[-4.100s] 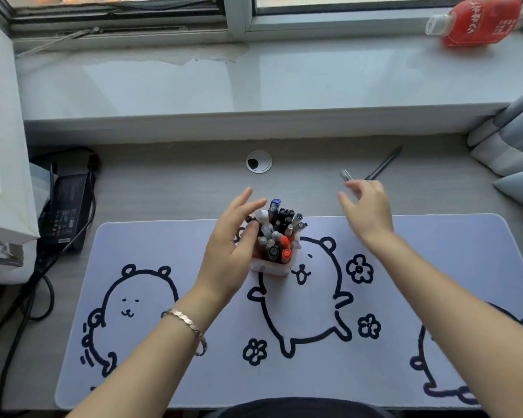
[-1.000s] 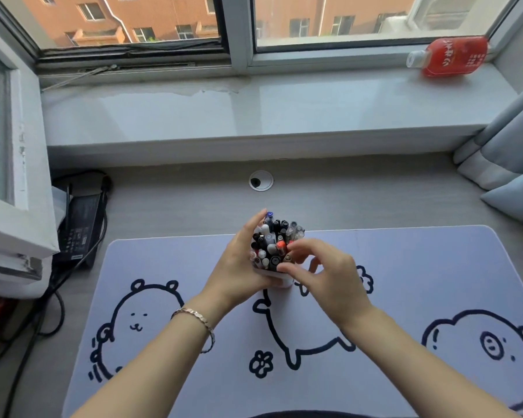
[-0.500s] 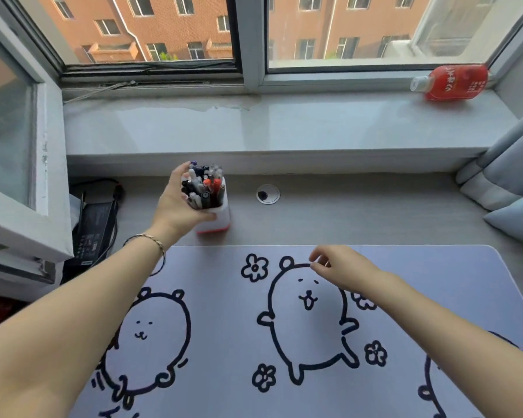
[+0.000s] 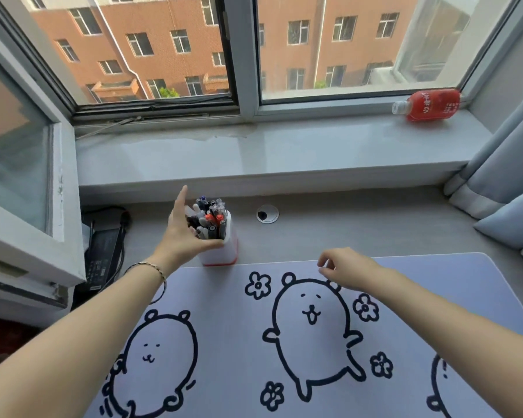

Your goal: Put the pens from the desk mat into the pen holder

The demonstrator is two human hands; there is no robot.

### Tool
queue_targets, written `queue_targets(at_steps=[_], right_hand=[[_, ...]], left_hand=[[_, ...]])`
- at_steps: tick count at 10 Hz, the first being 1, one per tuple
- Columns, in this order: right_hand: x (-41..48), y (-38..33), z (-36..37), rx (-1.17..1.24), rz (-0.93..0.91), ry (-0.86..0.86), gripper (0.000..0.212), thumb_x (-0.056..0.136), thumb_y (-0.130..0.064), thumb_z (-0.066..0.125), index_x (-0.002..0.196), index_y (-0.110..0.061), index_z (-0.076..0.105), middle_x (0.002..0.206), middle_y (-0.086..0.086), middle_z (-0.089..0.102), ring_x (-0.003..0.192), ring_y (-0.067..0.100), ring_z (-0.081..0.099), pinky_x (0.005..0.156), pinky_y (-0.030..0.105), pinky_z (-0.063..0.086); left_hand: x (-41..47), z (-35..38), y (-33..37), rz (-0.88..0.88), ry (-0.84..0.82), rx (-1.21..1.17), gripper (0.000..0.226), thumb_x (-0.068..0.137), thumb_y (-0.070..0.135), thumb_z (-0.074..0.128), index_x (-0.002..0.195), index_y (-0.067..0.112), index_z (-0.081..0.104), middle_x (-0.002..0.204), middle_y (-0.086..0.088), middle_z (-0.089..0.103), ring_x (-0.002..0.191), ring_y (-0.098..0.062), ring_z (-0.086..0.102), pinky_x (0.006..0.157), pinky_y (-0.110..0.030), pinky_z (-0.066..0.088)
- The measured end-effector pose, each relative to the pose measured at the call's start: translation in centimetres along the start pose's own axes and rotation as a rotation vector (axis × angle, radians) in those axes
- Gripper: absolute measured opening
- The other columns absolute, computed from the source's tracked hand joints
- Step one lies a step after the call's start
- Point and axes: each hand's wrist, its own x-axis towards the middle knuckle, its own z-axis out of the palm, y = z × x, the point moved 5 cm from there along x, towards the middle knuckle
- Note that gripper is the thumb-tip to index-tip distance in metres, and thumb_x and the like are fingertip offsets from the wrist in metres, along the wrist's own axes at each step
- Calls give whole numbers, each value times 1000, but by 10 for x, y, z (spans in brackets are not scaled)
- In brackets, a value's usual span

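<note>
The white pen holder point(image 4: 224, 251) with a red base stands upright on the grey desk, just past the far edge of the desk mat point(image 4: 224, 312). It is packed with several pens point(image 4: 209, 218). My left hand point(image 4: 181, 236) wraps around its left side with the thumb across the front and the index finger raised straight. My right hand point(image 4: 347, 270) hovers over the mat's far edge with loosely curled fingers and holds nothing. No loose pen shows on the mat.
A round cable hole point(image 4: 267, 213) sits right of the holder. A black power adapter point(image 4: 103, 254) with cables lies at the left under an open window sash point(image 4: 27, 191). A red bottle point(image 4: 429, 105) lies on the window sill point(image 4: 254, 155). Curtains point(image 4: 511, 176) hang at the right.
My left hand carried the holder from the mat's middle to the desk behind the mat and now lifts its index finger. My right hand let go of the pens and drew back.
</note>
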Motion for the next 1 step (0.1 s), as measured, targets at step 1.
queue_targets(at_steps=[1], right_hand=[[-1,-8,-23,-110,-25,28,28,92,-30,44,114,-19,57,120,4,62,106,25,57,81,32,44]], left_hand=[[-4,-6,41,96,201,252,75,81,30,66,141,14,24,148,-9,24,138,-22,21,114,-38,18]])
